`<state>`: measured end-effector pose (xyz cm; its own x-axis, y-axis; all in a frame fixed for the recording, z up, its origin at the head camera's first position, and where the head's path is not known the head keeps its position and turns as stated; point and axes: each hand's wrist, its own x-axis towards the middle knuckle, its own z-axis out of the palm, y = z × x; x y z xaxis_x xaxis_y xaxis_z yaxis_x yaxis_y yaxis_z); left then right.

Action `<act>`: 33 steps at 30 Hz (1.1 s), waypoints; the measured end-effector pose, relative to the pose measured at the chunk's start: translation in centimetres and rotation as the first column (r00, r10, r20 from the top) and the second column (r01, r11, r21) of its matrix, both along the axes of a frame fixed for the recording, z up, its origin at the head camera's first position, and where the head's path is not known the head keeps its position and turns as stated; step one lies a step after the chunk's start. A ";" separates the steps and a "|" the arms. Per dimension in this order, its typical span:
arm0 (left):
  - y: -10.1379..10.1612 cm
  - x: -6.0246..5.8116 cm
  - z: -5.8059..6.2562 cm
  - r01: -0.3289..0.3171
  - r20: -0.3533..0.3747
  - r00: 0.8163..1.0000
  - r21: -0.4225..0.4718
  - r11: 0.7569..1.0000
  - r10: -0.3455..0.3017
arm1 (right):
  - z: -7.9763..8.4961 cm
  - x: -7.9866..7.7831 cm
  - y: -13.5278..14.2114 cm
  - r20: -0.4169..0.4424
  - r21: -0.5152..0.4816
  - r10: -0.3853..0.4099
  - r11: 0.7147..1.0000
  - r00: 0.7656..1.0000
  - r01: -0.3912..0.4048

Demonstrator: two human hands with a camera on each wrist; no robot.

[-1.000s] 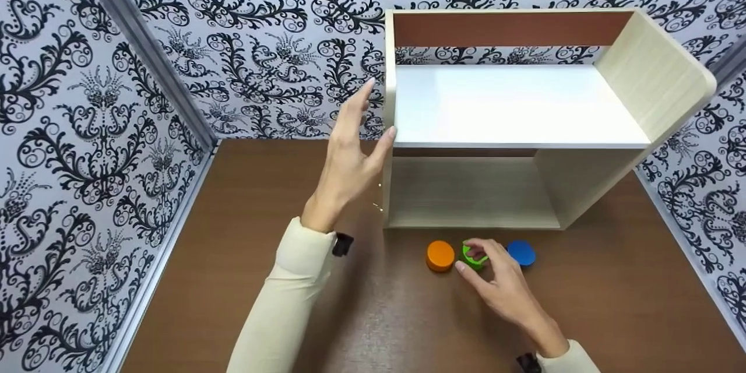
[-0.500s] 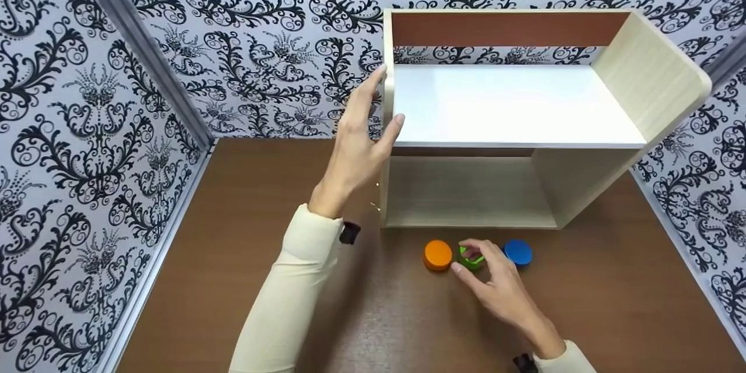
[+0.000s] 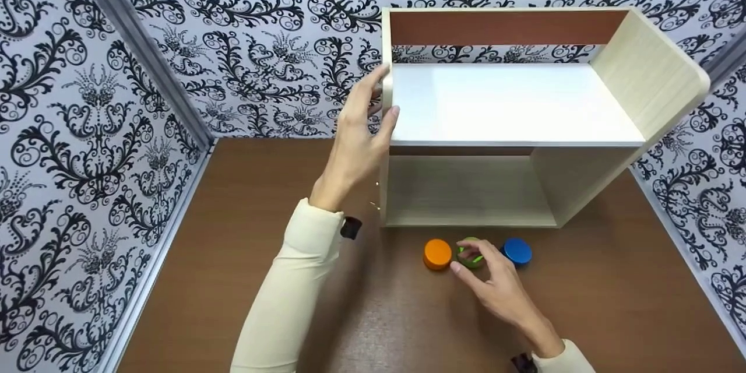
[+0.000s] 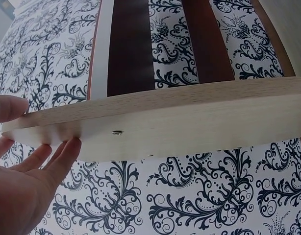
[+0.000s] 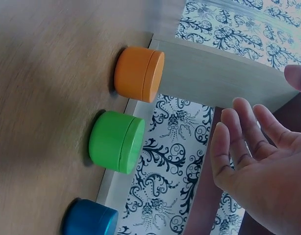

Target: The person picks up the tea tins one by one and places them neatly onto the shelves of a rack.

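My left hand (image 3: 356, 137) grips the left side panel (image 4: 189, 125) of a small wooden shelf unit (image 3: 472, 224), near its front edge. In the left wrist view the thumb (image 4: 8, 107) lies on one side and the fingers (image 4: 67, 156) touch the other. Above a green lidded jar (image 5: 116, 142) hovers my right hand (image 3: 498, 285), fingers relaxed; a gap shows between them in the right wrist view. From the head, that hand partly hides the green jar. An orange jar (image 3: 437, 254) stands to its left, a blue jar (image 3: 517, 251) to its right.
The shelf unit has a white upper shelf (image 3: 513, 105) and a lower compartment (image 3: 466, 189). It stands on a brown table (image 3: 262, 204), with the jars in a row before its front edge. Patterned walls (image 3: 262, 58) enclose the table at the back and sides.
My left hand has moved slightly right and up, and its fingers and thumb have closed round the shelf's side panel. The right hand stays over the green jar, nearly still.
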<state>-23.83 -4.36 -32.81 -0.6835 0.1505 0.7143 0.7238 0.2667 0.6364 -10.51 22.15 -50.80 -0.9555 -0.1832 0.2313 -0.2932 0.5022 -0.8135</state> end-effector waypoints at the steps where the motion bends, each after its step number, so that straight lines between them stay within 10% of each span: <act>1: 0.0 0.0 0.0 0.006 0.002 1.000 0.007 1.000 -0.006 | 0.0 -0.1 0.0 0.013 -0.017 -0.002 1.000 1.000 0.002; 18: -0.3 -0.1 0.0 0.018 -0.005 1.000 0.010 1.000 -0.018 | -1.4 -0.6 1.6 0.093 -0.232 -0.045 0.970 0.995 0.066; 33: -0.3 -0.1 0.0 0.013 -0.002 1.000 0.010 1.000 -0.013 | -1.7 -1.1 4.2 0.046 -0.160 -0.134 0.977 0.990 0.140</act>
<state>-23.97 -4.64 -32.80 -0.6802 0.1526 0.7170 0.7284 0.2508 0.6376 -11.62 26.38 -52.51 -0.9769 -0.0125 0.2132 -0.2006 0.3963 -0.8960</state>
